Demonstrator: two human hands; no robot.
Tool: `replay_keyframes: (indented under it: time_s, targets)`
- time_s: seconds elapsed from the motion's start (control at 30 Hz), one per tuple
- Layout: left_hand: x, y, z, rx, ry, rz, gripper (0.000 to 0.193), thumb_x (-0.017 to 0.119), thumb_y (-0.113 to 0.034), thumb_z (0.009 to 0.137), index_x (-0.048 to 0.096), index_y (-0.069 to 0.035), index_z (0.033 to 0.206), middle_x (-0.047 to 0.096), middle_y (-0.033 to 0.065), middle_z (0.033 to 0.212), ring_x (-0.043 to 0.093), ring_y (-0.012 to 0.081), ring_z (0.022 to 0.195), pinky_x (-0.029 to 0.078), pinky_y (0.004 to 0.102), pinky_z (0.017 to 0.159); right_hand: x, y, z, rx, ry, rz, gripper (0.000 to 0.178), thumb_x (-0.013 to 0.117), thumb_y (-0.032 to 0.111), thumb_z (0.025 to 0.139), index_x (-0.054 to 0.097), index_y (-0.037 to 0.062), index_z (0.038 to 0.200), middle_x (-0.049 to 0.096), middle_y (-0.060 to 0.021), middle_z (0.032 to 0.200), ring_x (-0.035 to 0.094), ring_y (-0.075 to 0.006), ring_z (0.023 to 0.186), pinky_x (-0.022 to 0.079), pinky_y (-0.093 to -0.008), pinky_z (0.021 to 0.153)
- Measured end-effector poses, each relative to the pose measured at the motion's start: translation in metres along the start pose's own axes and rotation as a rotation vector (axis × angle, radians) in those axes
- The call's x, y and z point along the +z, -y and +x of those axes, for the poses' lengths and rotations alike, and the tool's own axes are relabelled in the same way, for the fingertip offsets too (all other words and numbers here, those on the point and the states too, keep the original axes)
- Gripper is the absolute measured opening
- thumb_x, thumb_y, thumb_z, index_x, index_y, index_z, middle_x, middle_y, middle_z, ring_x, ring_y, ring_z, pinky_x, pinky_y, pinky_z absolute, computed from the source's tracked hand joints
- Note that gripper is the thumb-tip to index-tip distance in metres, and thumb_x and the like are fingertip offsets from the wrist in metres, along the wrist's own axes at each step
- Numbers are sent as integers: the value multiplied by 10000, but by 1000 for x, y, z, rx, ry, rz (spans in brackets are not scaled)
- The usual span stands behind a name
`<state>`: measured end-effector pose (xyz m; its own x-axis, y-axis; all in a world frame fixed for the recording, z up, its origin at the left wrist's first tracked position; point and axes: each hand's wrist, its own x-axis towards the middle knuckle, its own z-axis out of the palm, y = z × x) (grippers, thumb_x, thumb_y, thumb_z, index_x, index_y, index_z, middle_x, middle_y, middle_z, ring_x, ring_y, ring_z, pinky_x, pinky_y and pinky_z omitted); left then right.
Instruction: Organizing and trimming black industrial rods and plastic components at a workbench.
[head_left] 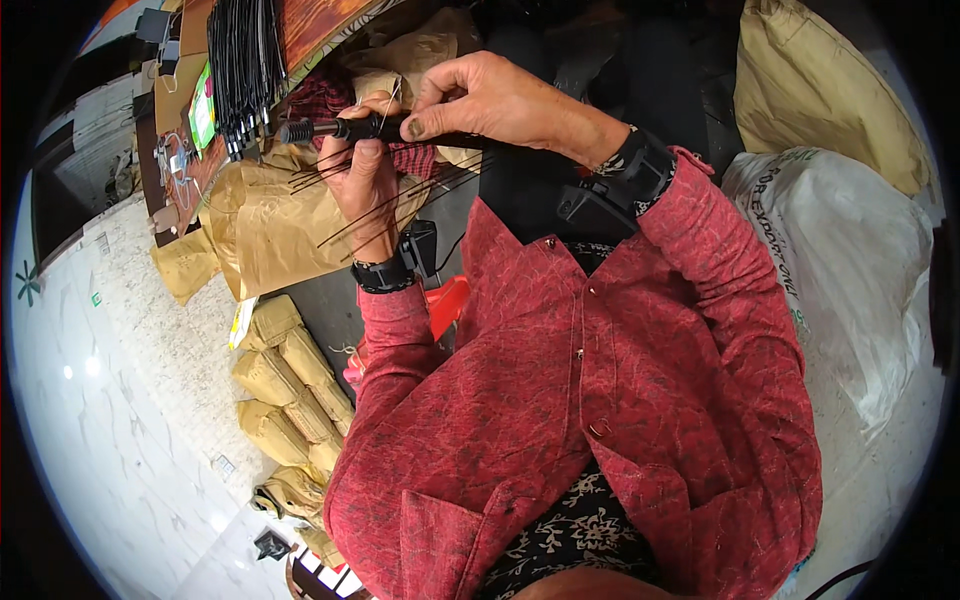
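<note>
My left hand (pixel 365 180) is closed around a black shaft (pixel 384 127) that looks like part of an umbrella frame. A ribbed dark knob (pixel 296 131) and a greyish collar stick out of the grip on the left. Several thin black ribs (pixel 372 213) fan out below and to both sides of this hand. My right hand (pixel 490 105) meets the shaft from the right, thumb and fingers pinched together. Between the two hands a thin pale strand (pixel 393 90) stands up; its lower end is hidden. Whether the right fingers hold this strand cannot be made out.
A bundle of black rods (pixel 245 65) lies at the edge of a wooden table (pixel 325 30) at upper left. Brown paper (pixel 285 225) spreads under my left hand. Wrapped brown packages (pixel 290 370) are stacked at left. White (pixel 840 260) and tan (pixel 820 80) sacks stand at right.
</note>
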<state>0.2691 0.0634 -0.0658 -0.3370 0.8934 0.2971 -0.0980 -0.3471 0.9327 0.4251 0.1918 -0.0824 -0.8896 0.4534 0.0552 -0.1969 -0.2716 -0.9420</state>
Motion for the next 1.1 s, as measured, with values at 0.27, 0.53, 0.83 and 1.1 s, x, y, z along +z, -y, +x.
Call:
replay_keyframes:
  time_s: [0.27,0.53,0.83,1.1]
  targets:
    - [-11,1,4,27,130,-9,331,720,-157,896,633,-10,1180,618,186,1145,576,302,1119,434,451,1016,-2,5,-3,115,47,74,280,851,267,799,694,39,834,657,2,760,568,-72,717,441,-224,653]
    - [-9,3,9,69,192,-18,330,721,-137,893,637,0,1182,610,160,1128,580,301,1129,445,451,1011,-9,3,-2,175,108,128,292,864,274,783,675,53,815,632,17,729,544,-60,677,421,-222,615]
    - [-7,4,9,8,110,-125,304,720,-134,897,639,-3,1159,612,139,1187,596,279,1110,457,427,1003,-8,8,3,157,77,134,329,892,281,751,660,54,807,630,15,732,554,-66,668,423,-212,591]
    - [-12,4,12,-39,78,-131,355,729,-136,891,612,-3,1199,622,154,1196,602,269,1100,453,410,1010,0,-6,3,122,35,311,271,856,226,796,629,80,805,614,31,734,541,-56,678,406,-211,596]
